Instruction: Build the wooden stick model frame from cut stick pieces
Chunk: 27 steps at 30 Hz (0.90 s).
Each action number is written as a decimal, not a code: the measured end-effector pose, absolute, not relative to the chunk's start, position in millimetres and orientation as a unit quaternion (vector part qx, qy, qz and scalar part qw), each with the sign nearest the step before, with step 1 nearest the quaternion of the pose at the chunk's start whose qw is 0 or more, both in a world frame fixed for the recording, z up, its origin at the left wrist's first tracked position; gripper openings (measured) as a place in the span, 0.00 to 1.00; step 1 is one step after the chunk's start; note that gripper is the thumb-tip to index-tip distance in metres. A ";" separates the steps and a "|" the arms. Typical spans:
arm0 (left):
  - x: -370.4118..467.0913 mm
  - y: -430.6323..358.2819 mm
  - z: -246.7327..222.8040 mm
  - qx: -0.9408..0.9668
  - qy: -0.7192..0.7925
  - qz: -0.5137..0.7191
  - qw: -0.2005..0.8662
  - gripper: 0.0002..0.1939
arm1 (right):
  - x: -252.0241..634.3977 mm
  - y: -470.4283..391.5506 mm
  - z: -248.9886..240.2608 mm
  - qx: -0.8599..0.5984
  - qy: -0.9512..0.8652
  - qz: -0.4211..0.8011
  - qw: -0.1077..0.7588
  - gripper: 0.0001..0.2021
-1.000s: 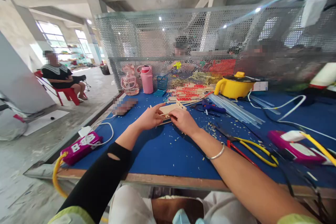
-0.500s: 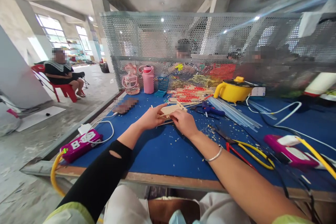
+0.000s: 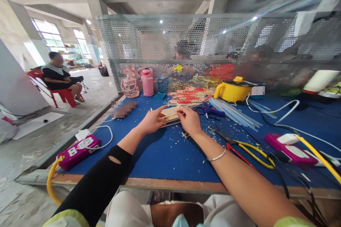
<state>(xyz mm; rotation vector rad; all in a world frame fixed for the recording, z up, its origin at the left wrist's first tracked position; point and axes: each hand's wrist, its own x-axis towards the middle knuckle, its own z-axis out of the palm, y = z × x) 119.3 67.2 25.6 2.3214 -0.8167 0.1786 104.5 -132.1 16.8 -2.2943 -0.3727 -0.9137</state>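
My left hand (image 3: 153,120) grips the left end of a flat, pale wooden piece (image 3: 171,114) built from thin sticks, with the thumb and forefinger around it. At that piece's right end, the fingers of my right hand (image 3: 190,120) are pinched together by a few short upright sticks. What exactly sits between those fingertips is hidden. A small crossed bit of wood (image 3: 184,135) lies just below my right hand. Behind the piece is a pile of wooden sticks with red parts (image 3: 186,95). A blue glue gun (image 3: 213,110) rests to the right.
Clear glue sticks (image 3: 236,113), yellow-handled pliers (image 3: 253,149) and a yellow pot (image 3: 234,90) are on the right. Power strips (image 3: 78,151) with cables lie at both sides. Pink bottles (image 3: 147,83) stand before a perforated metal screen (image 3: 149,42). A person sits far left.
My right hand has shifted a little toward the right end of the wooden piece, uncovering more of it. The crossed wood bit now shows below. The camera view has turned slightly.
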 end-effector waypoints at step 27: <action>121.2 93.8 20.9 0.848 -0.157 0.125 0.490 0.19 | 97.8 -155.7 57.5 -0.779 -0.035 -0.139 0.611 0.06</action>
